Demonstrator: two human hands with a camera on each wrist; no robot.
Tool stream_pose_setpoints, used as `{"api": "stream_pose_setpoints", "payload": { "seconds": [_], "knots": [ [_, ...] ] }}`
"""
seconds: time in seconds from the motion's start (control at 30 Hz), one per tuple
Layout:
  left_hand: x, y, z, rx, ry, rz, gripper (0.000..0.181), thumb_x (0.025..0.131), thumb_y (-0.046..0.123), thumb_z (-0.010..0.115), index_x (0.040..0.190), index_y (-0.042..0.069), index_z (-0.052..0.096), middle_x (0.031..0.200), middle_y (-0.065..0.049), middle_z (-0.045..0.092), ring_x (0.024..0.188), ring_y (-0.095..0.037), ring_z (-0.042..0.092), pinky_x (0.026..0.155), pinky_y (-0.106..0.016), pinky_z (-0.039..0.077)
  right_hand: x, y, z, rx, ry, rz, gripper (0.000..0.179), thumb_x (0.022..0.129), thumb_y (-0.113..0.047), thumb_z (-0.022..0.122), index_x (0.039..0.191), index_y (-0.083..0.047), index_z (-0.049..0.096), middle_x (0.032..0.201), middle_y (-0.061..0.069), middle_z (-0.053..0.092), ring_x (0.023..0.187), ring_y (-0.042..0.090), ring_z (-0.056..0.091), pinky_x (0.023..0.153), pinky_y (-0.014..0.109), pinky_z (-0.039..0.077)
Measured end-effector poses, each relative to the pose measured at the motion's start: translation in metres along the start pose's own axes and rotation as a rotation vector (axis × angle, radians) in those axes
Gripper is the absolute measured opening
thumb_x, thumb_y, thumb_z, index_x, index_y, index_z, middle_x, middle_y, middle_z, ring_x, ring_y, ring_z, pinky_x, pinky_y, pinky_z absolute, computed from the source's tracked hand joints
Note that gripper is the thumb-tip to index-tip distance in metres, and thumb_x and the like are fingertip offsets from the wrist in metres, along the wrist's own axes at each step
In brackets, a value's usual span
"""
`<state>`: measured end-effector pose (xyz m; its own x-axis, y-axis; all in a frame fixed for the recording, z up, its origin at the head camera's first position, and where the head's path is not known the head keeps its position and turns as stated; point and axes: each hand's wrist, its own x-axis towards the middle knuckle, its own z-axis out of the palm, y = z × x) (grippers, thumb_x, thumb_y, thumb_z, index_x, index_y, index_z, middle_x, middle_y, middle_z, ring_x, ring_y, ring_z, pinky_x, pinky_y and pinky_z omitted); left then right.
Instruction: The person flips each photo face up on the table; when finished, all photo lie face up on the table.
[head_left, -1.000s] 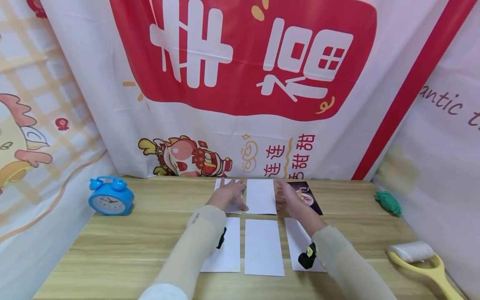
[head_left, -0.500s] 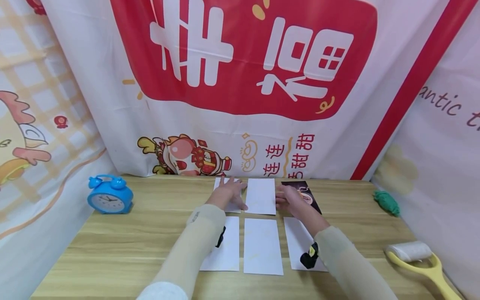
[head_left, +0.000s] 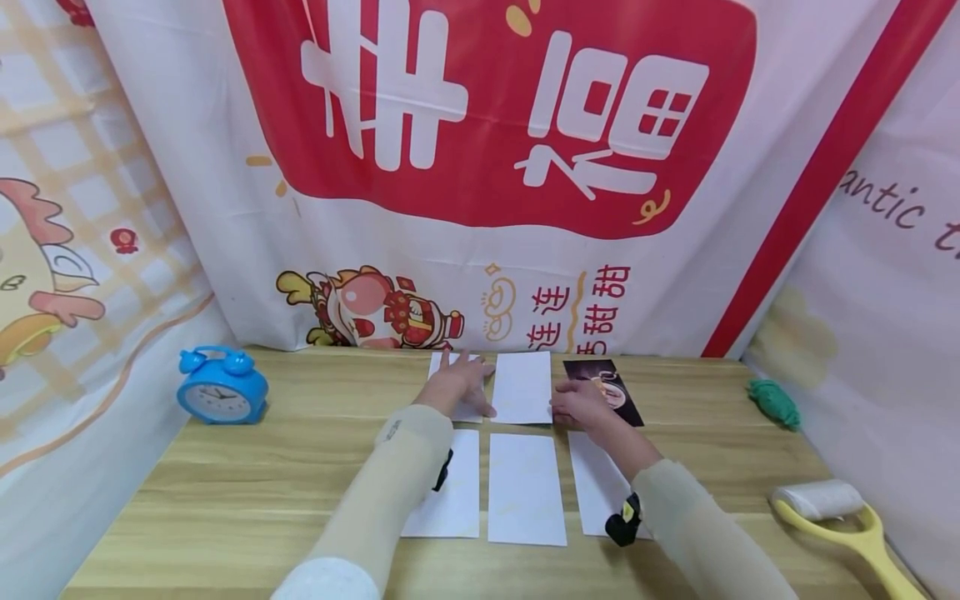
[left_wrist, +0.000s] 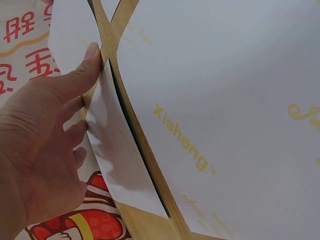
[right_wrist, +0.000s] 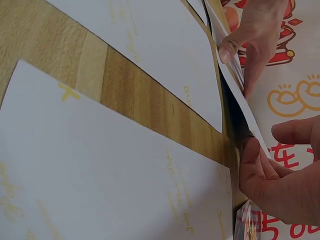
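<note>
The left hand [head_left: 461,383] lies spread over a white card [left_wrist: 120,155], its fingers loose and parted and curled round nothing; its thumb reaches to the gap on the hand's right, and whether the tip touches the next card is hard to tell. Just right of that hand, and left of the right hand [head_left: 585,406], is the middle card [head_left: 522,387], white on top, its edge raised off the table [head_left: 300,475] on the right hand's side. The right hand is nearly closed there, thumb and bent fingers pinching the card's right edge, with one finger held straighter, apart from the thumb. Partly behind the right hand, to its right, lies a dark photo [head_left: 624,406]. Nearer the person than the hands is a row of three more white cards: one [head_left: 461,500] below the left hand, one [head_left: 527,492] between the two forearms, and one [head_left: 592,475] below the right hand, partly under its wrist strap [head_left: 622,521]. Well left of the left hand stands a blue alarm clock [head_left: 222,392]; well right of the right hand are a green bundle [head_left: 775,404] and, nearer the person, a yellow-handled roller [head_left: 832,504]. Beyond both hands hangs a printed cloth [head_left: 480,208].
</note>
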<state>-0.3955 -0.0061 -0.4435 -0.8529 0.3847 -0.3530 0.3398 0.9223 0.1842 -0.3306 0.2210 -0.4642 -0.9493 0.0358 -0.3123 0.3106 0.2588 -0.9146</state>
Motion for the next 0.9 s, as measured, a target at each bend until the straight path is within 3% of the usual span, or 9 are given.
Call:
{"api": "stream_pose_setpoints", "payload": {
  "seconds": [0.2,0.4,0.53,0.7,0.8,0.9],
  "knots": [
    [0.003,-0.001,0.0,-0.017,0.014,0.011,0.093,0.082,0.053,0.083,0.16,0.026,0.041,0.175,-0.01,0.023,0.166,-0.035,0.006,0.133,-0.064,-0.008,0.001,0.005,0.006,-0.049,0.064,-0.026,0.046,0.086,0.003,0.066,0.13,0.012,0.057,0.081,0.003,0.063,0.059,0.006,0.058,0.057,0.018,0.053],
    [0.009,0.008,0.002,0.062,0.056,0.057,0.096,0.081,0.044,0.087,0.161,0.022,0.039,0.175,-0.011,0.022,0.165,-0.034,0.011,0.134,-0.062,-0.001,0.003,0.005,0.011,-0.078,0.133,-0.017,0.043,0.083,0.004,0.067,0.126,0.007,0.061,0.079,0.003,0.063,0.058,0.009,0.058,0.054,0.019,0.05],
    [0.015,0.016,0.003,0.033,0.029,0.065,0.1,0.081,0.04,0.087,0.164,0.024,0.033,0.176,-0.009,0.019,0.165,-0.034,0.01,0.134,-0.061,0.001,0.0,0.002,0.009,-0.111,0.162,-0.036,0.04,0.083,0.002,0.067,0.123,0.006,0.063,0.078,0.003,0.064,0.062,0.011,0.059,0.057,0.021,0.051],
    [0.006,0.019,-0.006,-0.167,0.067,0.11,0.101,0.085,0.039,0.085,0.166,0.021,0.027,0.174,-0.012,0.025,0.164,-0.037,0.017,0.134,-0.061,0.008,-0.009,-0.014,0.0,-0.264,0.214,-0.11,0.045,0.083,-0.004,0.068,0.127,0.003,0.064,0.094,0.009,0.068,0.076,0.015,0.062,0.066,0.022,0.051],
    [0.007,0.018,-0.009,-0.35,0.154,0.176,0.098,0.089,0.035,0.081,0.166,0.014,0.025,0.171,-0.018,0.031,0.16,-0.04,0.026,0.133,-0.058,0.018,-0.013,-0.028,-0.004,-0.363,0.254,-0.16,0.047,0.084,-0.006,0.067,0.13,0.003,0.061,0.105,0.016,0.072,0.087,0.022,0.067,0.071,0.024,0.051],
    [0.01,0.021,-0.012,-0.594,0.217,0.198,0.092,0.094,0.032,0.075,0.166,0.011,0.023,0.171,-0.021,0.029,0.16,-0.04,0.027,0.132,-0.055,0.024,-0.017,-0.038,-0.005,-0.457,0.295,-0.219,0.046,0.087,-0.008,0.067,0.131,0.001,0.06,0.11,0.018,0.075,0.095,0.026,0.071,0.073,0.027,0.055]
  ]
}}
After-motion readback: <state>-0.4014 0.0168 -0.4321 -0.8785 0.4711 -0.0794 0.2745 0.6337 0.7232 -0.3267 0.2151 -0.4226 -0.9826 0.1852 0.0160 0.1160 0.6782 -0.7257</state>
